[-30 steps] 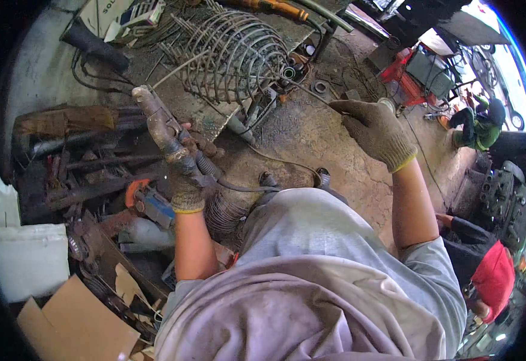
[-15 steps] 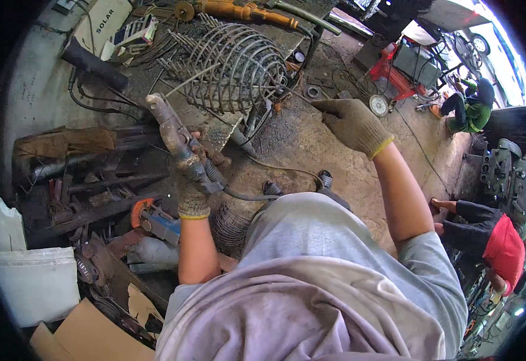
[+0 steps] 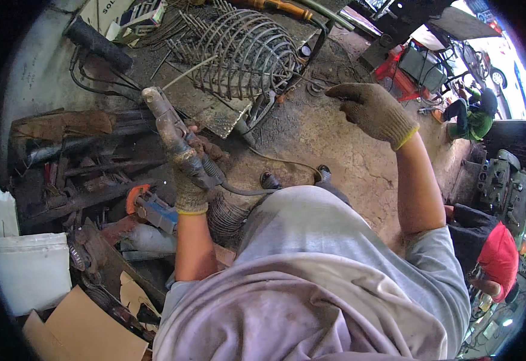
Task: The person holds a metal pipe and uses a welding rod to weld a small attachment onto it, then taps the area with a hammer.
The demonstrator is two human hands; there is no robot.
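My left hand (image 3: 198,163), in a dirty knit glove, grips the handle of a welding electrode holder (image 3: 168,129) that carries a thin welding rod (image 3: 186,67) pointing up toward a curved wire cage (image 3: 245,51) on the ground. A black cable (image 3: 242,191) trails from the holder's back end. My right hand (image 3: 371,109), in a grey glove with a yellow cuff, hovers above the concrete floor to the right of the cage, fingers loosely bent, and holds nothing that I can see.
Rusty metal bars and scrap (image 3: 76,156) pile up at the left beside an orange-and-blue tool (image 3: 149,207). A white bucket (image 3: 25,271) and cardboard (image 3: 88,334) lie at the lower left. One person (image 3: 473,117) crouches at the far right and another in red (image 3: 497,256) lower right.
My left hand has drawn the electrode holder slightly toward the cage. My right hand has risen and shifted left, toward the cage's right side.
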